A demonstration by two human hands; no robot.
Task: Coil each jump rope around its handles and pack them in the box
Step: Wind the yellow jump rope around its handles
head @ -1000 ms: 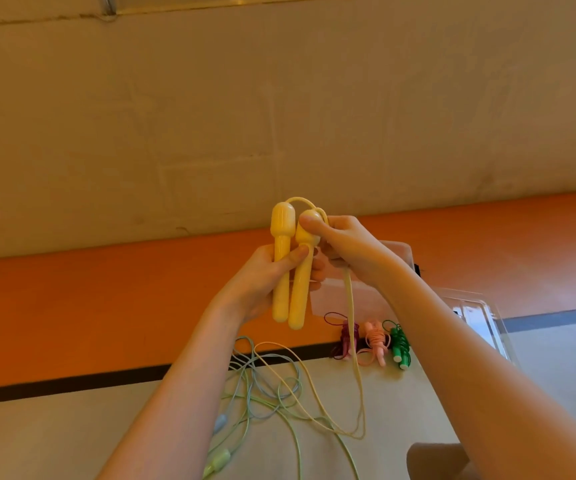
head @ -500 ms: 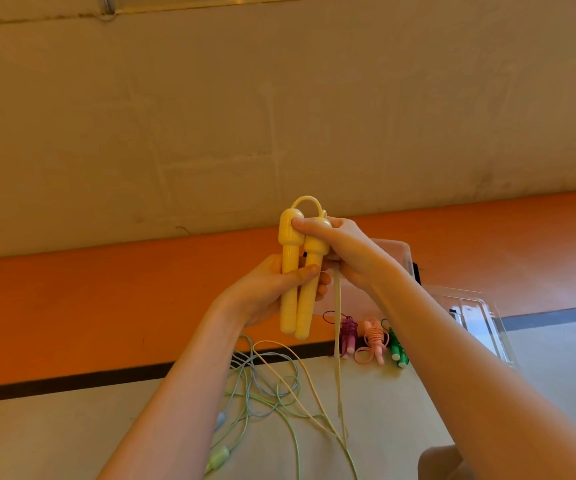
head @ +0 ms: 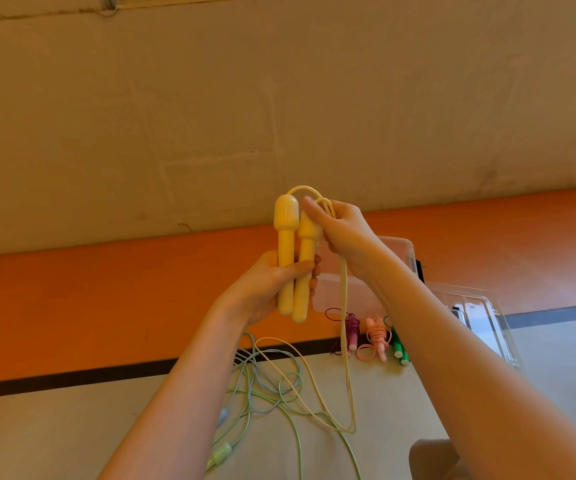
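Clear box [head: 401, 252] on the floor, no ropes visible inside. Tangle of loose green and blue ropes [head: 269, 382] uncoiled. Three coiled ropes [head: 376, 336] beside the box, unpacked. Yellow handles [head: 293, 258] gripped upright in left hand [head: 266, 289]; yellow cord [head: 343, 306] pinched at their tops by right hand [head: 340, 228], barely wound.

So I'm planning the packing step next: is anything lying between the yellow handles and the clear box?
Nothing visible blocks it. The left hand holds the yellow handles up in the air, right in front of the clear box. The coiled purple, pink and green ropes lie on the floor in front of the box, below that path.
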